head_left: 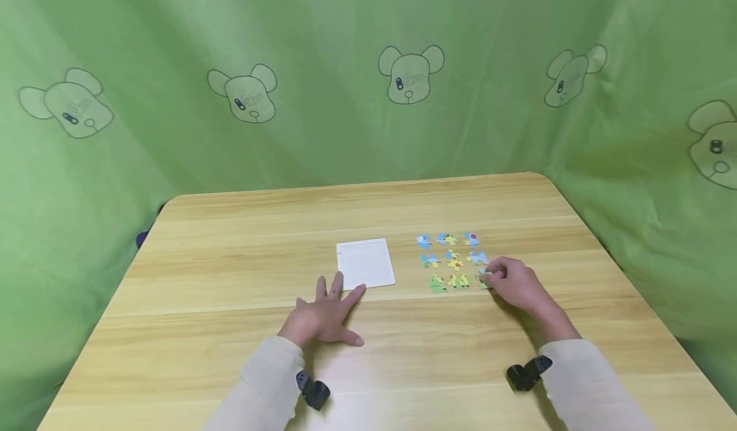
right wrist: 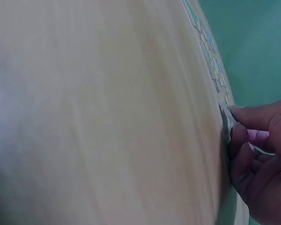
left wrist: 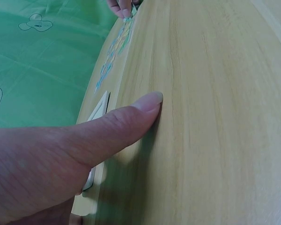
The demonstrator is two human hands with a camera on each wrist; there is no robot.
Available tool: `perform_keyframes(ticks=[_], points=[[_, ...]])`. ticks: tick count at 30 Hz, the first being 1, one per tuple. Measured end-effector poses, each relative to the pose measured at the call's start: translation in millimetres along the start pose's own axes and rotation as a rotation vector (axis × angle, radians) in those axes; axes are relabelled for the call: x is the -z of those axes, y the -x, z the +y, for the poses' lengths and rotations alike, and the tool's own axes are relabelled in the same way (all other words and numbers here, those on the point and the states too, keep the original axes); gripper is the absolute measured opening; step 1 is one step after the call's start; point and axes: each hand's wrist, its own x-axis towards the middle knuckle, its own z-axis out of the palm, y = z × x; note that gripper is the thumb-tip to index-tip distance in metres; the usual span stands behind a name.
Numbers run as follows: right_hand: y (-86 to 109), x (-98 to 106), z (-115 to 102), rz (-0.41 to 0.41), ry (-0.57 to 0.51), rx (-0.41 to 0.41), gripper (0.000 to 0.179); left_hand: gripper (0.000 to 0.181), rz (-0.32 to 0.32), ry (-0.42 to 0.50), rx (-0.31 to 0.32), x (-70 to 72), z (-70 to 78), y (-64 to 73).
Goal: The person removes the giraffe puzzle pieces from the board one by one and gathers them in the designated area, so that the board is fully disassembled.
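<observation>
My right hand [head_left: 514, 284] pinches a jigsaw puzzle piece [head_left: 485, 279] at the lower right corner of a loose grid of pieces. In the right wrist view the held piece [right wrist: 228, 116] tilts up between thumb and curled fingers, one edge near the table. My left hand [head_left: 325, 314] lies spread on the table, its fingertips at the lower edge of a white square puzzle tray [head_left: 365, 263]. The left thumb [left wrist: 126, 119] points away from the tray in the left wrist view. Several colourful puzzle pieces [head_left: 454, 263] lie apart in rows between the tray and my right hand.
The wooden table [head_left: 403, 367] ends at a far edge before a green curtain [head_left: 345, 137] with printed bear heads. The curtain also closes off both sides. Black wrist cameras [head_left: 313, 391] sit on both sleeves, low over the tabletop.
</observation>
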Motion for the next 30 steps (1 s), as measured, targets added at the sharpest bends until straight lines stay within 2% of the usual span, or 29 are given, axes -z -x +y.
perform_keyframes(ticks=[7,21,30], points=[[1.0,1.0,3.8,0.005,-0.015,-0.076,0.040,0.099,0.009,0.000,-0.004,0.2,1.8,0.0],[-0.3,-0.6,5.4,0.041,-0.055,-0.104,0.036,0.098,0.009,0.002,-0.009,0.6,0.6,2.4],[1.2,-2.6,4.9,0.035,-0.083,-0.125,0.038,0.098,0.011,0.000,-0.016,-0.5,0.7,2.0]])
